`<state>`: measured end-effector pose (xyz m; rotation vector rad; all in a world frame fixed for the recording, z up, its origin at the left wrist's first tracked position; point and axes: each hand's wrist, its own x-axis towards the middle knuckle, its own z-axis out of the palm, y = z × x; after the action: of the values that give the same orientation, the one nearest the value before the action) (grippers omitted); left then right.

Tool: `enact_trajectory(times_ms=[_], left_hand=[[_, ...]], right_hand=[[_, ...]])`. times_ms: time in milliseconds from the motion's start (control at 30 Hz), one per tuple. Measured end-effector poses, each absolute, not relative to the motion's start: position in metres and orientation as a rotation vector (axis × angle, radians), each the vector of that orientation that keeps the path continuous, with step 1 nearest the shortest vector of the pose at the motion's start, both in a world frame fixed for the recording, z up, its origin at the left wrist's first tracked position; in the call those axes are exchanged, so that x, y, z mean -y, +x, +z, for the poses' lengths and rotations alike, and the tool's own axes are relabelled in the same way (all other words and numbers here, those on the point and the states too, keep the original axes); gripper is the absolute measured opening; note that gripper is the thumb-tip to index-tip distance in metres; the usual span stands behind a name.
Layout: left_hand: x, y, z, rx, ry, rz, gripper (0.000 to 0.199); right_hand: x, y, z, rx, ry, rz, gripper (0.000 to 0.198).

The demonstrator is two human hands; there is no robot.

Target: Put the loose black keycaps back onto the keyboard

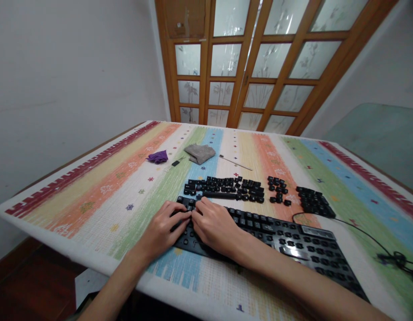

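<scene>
A black keyboard (pixel 306 254) lies at the front of the table; keycaps sit along its top row, while many lower positions show bare sockets. Over its left end, my left hand (pixel 164 225) and my right hand (pixel 214 223) meet, fingertips nearly touching. The left fingers are bent and drawn together; those of the right curl down onto the keys. Whatever lies between the fingertips is hidden. Just behind the keyboard, loose black keycaps (pixel 256 189) are laid out in groups, with a long space bar (pixel 219 195) at the front of the largest group.
Farther back on the striped tablecloth (pixel 126 196) lie a purple cloth (pixel 157 157), a small black object (pixel 176 163), a grey cloth (pixel 200 154) and a thin rod (pixel 238 163). The keyboard's cable (pixel 363 236) runs right into a coil. A number-pad keycap group (pixel 315 201) stands right.
</scene>
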<state>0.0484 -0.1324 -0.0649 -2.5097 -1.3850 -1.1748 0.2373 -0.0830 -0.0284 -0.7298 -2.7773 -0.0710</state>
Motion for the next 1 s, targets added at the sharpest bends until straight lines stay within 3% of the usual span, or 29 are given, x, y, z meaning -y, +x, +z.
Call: enact_trajectory(times_ms=[1000], left_hand=[[0.133, 0.049, -0.062, 1.407, -2.519, -1.169, 0.014]], right_hand=[[0.087, 0.232, -0.021, 2.969, -0.739, 0.024, 0.021]])
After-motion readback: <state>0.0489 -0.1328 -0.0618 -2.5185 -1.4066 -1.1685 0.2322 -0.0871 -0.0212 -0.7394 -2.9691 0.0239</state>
